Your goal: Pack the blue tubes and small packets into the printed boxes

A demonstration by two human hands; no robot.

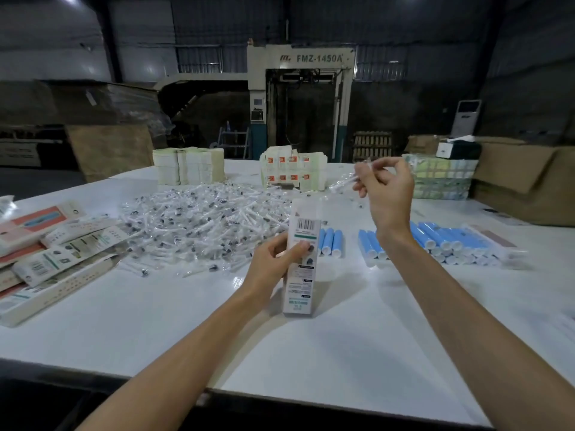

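My left hand (277, 262) grips a tall printed box (301, 275) that stands upright on the white table (155, 325), barcode side toward me. Above and to the right of the box, my right hand (384, 188) pinches a small clear packet (343, 183) in the air. A large heap of small packets (199, 222) lies behind the box on the left. Blue tubes with white caps lie in rows right of the box, a few (330, 241) near it and a bigger batch (445, 241) beyond my right forearm.
Printed boxes (53, 253) are piled at the left edge. Stacks of flat cartons (189, 166), (294, 169) stand at the back of the table, a wrapped bundle (441, 178) and brown cardboard (522, 188) at the back right. A machine (300, 98) stands behind.
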